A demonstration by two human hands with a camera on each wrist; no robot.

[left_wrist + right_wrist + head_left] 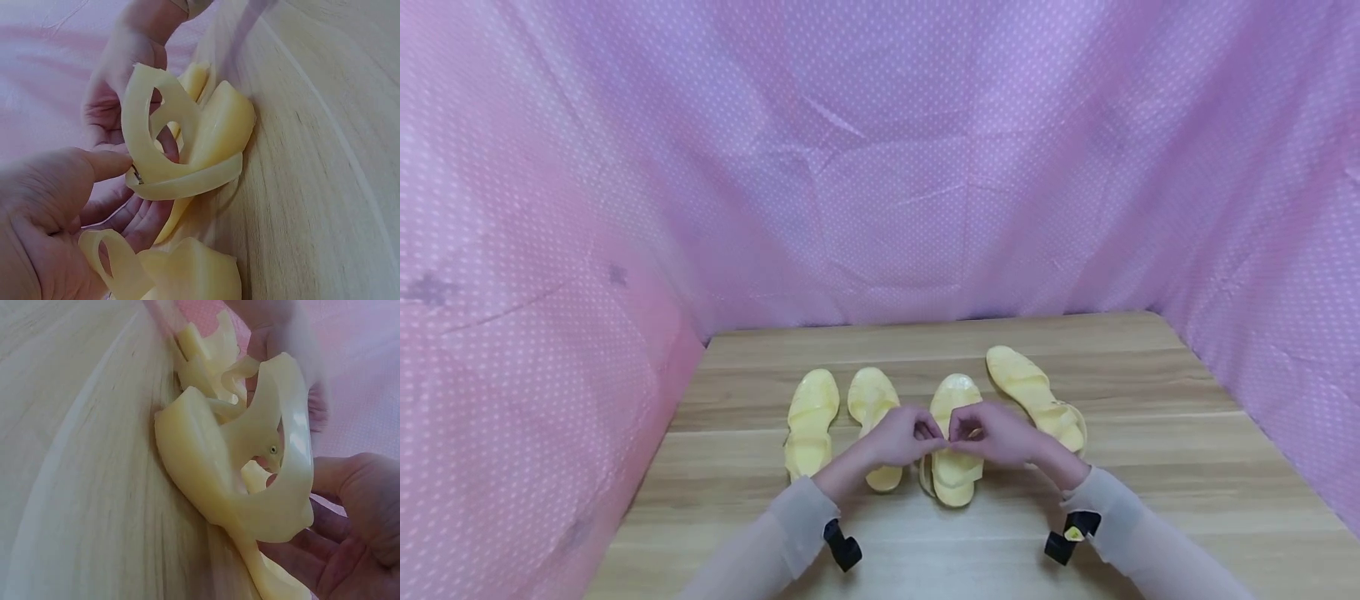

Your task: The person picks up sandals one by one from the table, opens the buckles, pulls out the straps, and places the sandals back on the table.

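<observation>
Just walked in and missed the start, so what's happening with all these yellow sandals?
A person has four yellow sandals laid out on a wooden table. Both the left hand and right hand pinch the strap of the third sandal from the left, near its small buckle. The other three lie untouched.

Head camera is looking down from above and behind; both wrist cameras are viewing, close-up from opposite sides, the shared pale yellow glossy plastic sandal (953, 442) (187, 144) (237, 475).
</observation>
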